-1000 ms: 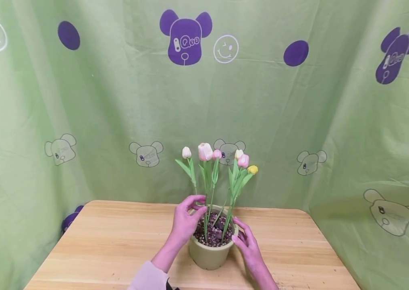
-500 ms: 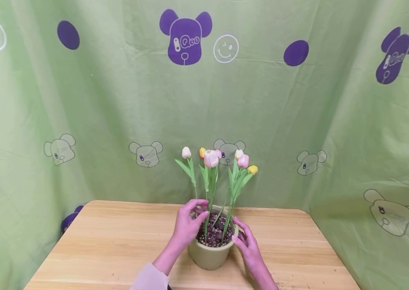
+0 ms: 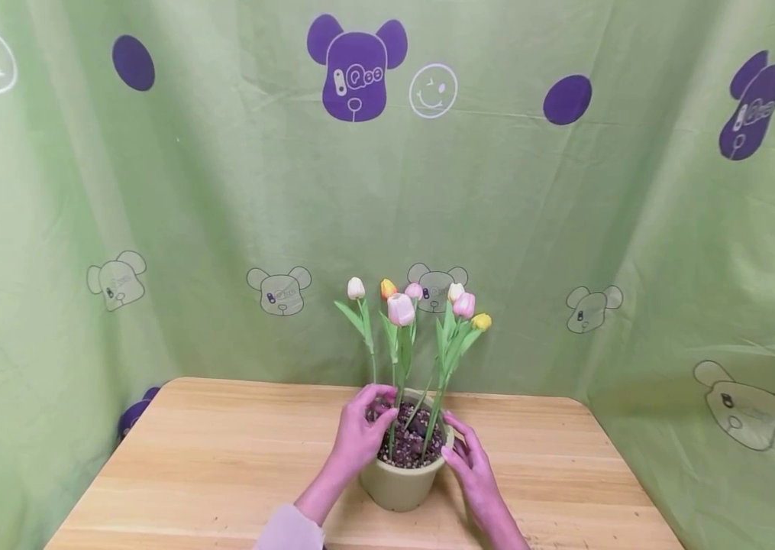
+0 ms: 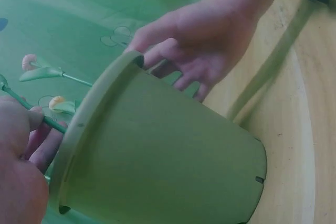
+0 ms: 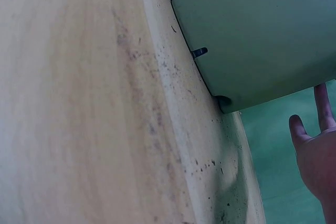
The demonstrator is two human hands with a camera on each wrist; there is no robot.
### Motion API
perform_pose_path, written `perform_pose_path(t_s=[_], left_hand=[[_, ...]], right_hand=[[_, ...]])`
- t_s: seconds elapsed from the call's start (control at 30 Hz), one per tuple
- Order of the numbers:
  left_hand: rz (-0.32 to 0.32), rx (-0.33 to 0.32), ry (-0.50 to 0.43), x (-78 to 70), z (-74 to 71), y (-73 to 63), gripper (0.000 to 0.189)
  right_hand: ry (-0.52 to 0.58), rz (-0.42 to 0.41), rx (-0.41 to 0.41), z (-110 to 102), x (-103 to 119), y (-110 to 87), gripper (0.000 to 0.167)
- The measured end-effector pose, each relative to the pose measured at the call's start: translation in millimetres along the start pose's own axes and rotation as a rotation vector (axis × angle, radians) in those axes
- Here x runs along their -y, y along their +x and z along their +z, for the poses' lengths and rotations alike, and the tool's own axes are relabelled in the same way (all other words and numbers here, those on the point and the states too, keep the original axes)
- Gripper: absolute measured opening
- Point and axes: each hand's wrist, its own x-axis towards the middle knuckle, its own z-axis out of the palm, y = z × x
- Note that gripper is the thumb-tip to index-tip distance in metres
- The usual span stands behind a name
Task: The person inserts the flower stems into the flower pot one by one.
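A beige flower pot (image 3: 399,489) filled with dark soil holds several artificial tulips. At its left side my left hand (image 3: 357,431) pinches the green stem of a large pale pink tulip (image 3: 401,310) between thumb and fingers, just above the soil. The left wrist view shows those fingers on the green stem (image 4: 51,124) by the rim. My right hand (image 3: 475,475) holds the pot's right side, thumb and index finger at the rim. In the left wrist view, the right hand (image 4: 205,38) has its other fingers bent under the rim. Only part of it shows in the right wrist view.
An orange tulip (image 3: 389,288) and a white tulip (image 3: 356,288) stand left in the pot; another pink tulip (image 3: 464,305) and a yellow tulip (image 3: 482,321) lean right. Under the pot is a wooden table (image 3: 236,458), with soil crumbs (image 5: 210,166) nearby. A green curtain (image 3: 243,168) surrounds it.
The large pink tulip has shifted right and down with my left hand, uncovering the orange tulip behind it. My right hand has stayed on the pot.
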Motion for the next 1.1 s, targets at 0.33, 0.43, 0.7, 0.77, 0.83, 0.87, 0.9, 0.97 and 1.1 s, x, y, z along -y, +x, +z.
perform_pose_path(t_s=[0.33,0.43,0.7,0.77,0.83,0.87,0.9,0.97,1.1], left_hand=[[0.014,0.011,0.071,13.5,-0.1,-2.1,0.027],[0.044,0.017,0.109,15.6,1.0,-2.1,0.029],[0.13,0.017,0.195,16.8,0.1,-4.7,0.028],[0.134,0.022,0.206,18.1,0.2,-4.6,0.027],[0.145,0.023,0.217,20.0,0.5,-4.1,0.027],[0.149,0.022,0.221,20.9,0.6,-4.0,0.027],[0.159,0.02,0.227,21.8,0.6,-3.9,0.027],[0.175,0.018,0.24,23.2,0.2,-4.1,0.027],[0.208,0.028,0.254,25.4,-1.0,-4.7,0.027]], right_hand=[[0.01,-0.002,0.0,-2.8,-0.3,-0.6,0.055],[0.005,-0.002,-0.004,-3.6,-1.0,0.3,0.055],[0.013,0.012,-0.005,1.8,-0.8,-0.4,0.055],[0.006,0.01,-0.012,2.1,-0.5,-0.1,0.054],[-0.001,0.005,-0.018,1.9,-0.1,0.7,0.054],[-0.005,0.003,-0.019,1.9,0.1,1.2,0.054],[-0.004,0.003,-0.018,1.8,0.0,1.6,0.054],[-0.004,0.009,-0.013,1.7,0.2,1.7,0.054],[-0.004,0.018,-0.01,1.9,0.2,1.3,0.055]])
